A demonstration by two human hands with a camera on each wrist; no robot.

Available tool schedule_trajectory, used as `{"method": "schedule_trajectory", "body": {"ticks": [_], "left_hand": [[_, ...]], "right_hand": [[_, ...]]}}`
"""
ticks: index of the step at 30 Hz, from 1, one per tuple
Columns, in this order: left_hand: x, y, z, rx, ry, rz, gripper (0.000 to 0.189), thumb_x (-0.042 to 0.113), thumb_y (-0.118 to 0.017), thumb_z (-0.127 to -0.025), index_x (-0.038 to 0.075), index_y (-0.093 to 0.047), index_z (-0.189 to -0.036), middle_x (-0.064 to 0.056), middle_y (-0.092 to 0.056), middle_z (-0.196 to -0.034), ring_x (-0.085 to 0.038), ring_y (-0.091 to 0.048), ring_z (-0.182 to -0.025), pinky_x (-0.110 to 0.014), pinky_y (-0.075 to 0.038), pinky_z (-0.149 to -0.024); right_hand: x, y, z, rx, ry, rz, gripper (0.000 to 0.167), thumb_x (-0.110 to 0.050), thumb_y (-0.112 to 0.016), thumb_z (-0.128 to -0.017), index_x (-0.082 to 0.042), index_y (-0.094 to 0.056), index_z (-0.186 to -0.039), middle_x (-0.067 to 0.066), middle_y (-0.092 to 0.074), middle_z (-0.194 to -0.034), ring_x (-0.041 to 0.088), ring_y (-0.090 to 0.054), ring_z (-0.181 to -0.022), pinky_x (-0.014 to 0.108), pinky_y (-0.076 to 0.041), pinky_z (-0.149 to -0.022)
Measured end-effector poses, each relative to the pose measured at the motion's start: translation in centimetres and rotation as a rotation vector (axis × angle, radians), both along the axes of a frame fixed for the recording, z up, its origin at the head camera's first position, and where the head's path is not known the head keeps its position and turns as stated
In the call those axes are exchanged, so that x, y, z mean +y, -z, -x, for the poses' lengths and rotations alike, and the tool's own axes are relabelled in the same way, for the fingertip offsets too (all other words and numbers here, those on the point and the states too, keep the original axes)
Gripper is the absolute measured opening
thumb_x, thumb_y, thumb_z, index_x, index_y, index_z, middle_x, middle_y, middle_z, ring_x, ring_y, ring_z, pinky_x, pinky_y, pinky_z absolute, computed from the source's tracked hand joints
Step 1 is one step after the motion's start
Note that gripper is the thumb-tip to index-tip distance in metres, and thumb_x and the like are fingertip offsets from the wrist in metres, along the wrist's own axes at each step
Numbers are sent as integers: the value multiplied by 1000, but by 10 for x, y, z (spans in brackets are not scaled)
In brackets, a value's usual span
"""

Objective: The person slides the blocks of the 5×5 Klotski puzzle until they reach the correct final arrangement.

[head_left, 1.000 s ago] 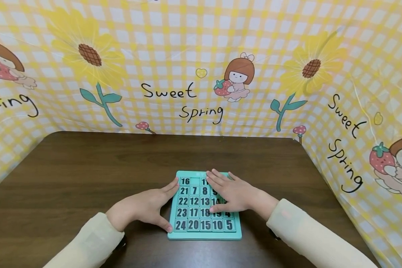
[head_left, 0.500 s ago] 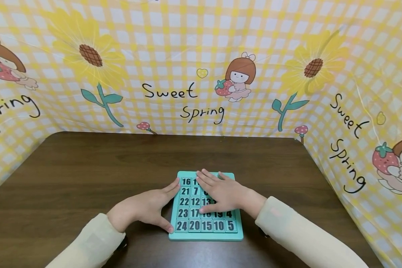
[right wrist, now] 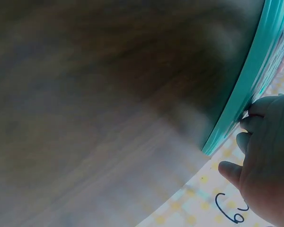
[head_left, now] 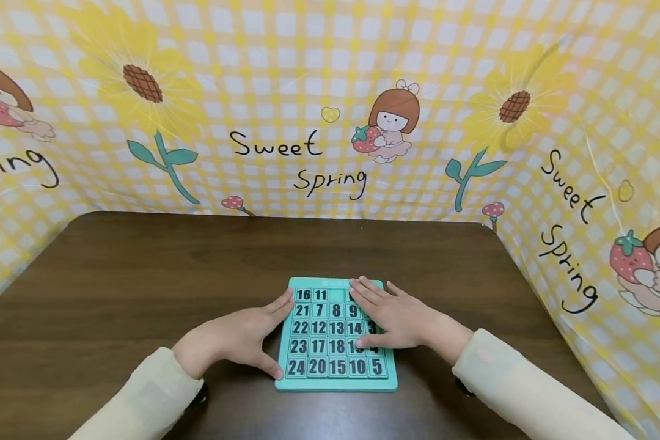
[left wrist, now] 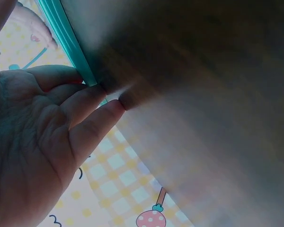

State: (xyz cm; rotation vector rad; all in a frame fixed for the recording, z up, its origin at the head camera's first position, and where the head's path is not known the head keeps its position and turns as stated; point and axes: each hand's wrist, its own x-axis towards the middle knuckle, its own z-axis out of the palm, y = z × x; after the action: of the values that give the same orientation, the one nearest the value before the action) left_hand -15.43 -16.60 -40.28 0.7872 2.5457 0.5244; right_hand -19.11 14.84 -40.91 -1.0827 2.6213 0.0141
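Note:
A turquoise number slide puzzle (head_left: 337,385) lies flat on the table, its black-numbered tiles in rows. The top row reads 16, then 11, then a gap (head_left: 337,295); the tile right of the gap is partly covered by fingertips. My left hand (head_left: 236,342) steadies the puzzle's left edge, thumb at the near corner and fingers near the far one, fairly straight. In the left wrist view its fingertips meet the turquoise frame (left wrist: 68,40). My right hand (head_left: 404,315) lies spread over the right columns, fingertips on the top row and thumb over tile 19.
The dark wooden table (head_left: 143,275) surrounds the puzzle. A yellow checked cloth (head_left: 286,79) with sunflowers and "Sweet Spring" lettering hangs along the back and both sides. Pale sleeves (head_left: 148,391) cover both forearms.
Tile 11 has slid one place left, so the gap is now in the third column. My right hand swept left and then back right; the left hand has stayed at the edge.

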Motion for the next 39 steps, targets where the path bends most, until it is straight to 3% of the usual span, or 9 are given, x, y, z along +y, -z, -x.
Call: {"method": "schedule_trajectory", "body": {"ticks": [21, 29, 39], "left_hand": [[1, -3, -1, -14, -5, 15, 123, 53, -85, -70, -1, -19, -157, -13, -4, -168, -31, -32, -148, -47, -36, -115], [1, -3, 0, -16, -14, 11, 123, 53, -86, -69, -1, -19, -157, -12, -3, -168, -31, -33, -147, -47, -36, -115], [0, 0, 1, -9, -3, 6, 125, 55, -85, -68, -2, -17, -157, -13, -3, -168, -32, -32, -148, -48, -35, -115]], "right_hand": [[-21, 0, 3, -11, -36, 6, 97, -75, -39, -92, -17, -5, -161, -1, 3, -169, 17, 6, -156, 58, -14, -123], [12, -2, 5, 23, 38, 50, 97, -72, -44, -93, -12, -9, -161, 5, -2, -169, 24, 0, -156, 61, -14, -122], [45, 4, -9, 16, 78, 77, 95, -71, -44, -93, -10, -14, -160, 6, -6, -169, 27, -4, -156, 64, -17, -119]]}}
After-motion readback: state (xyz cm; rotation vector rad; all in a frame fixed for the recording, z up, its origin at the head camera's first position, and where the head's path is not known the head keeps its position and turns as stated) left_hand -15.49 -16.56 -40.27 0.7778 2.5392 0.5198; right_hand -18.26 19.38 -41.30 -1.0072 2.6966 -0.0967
